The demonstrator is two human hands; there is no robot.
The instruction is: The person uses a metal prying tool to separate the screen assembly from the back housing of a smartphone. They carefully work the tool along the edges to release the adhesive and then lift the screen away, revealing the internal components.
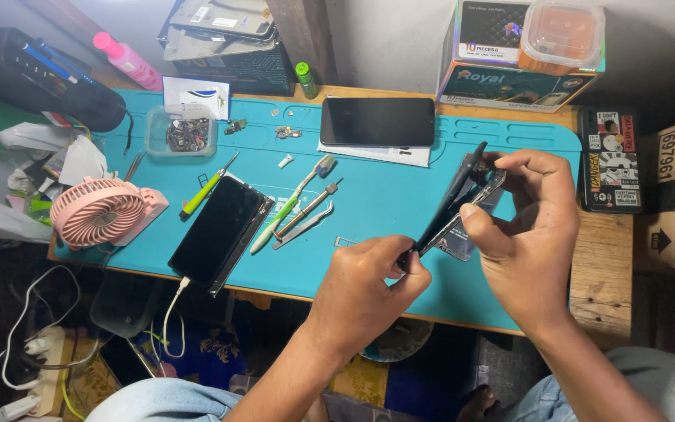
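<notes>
From the head camera we looked down at a blue mat (369,211) on a wooden table (599,273). Both hands held a dark phone (456,205) up above the mat, near its right end, tilted on its edge. The left hand (365,293) pinched the phone's low corner between thumb and fingers. The right hand (529,227) gripped the upper part, its thumb pressed on the near side and its fingers curled over the top. We could not tell if the phone's two layers were fully apart.

On the mat to the left lay another black phone (216,232) with a white cable (172,312) in it. Just beside it lay a toothbrush (291,203), a screwdriver (206,187) and tweezers (302,227). A pink fan (99,211) sat at the mat's left edge. A third phone (377,121) lay flat at the back.
</notes>
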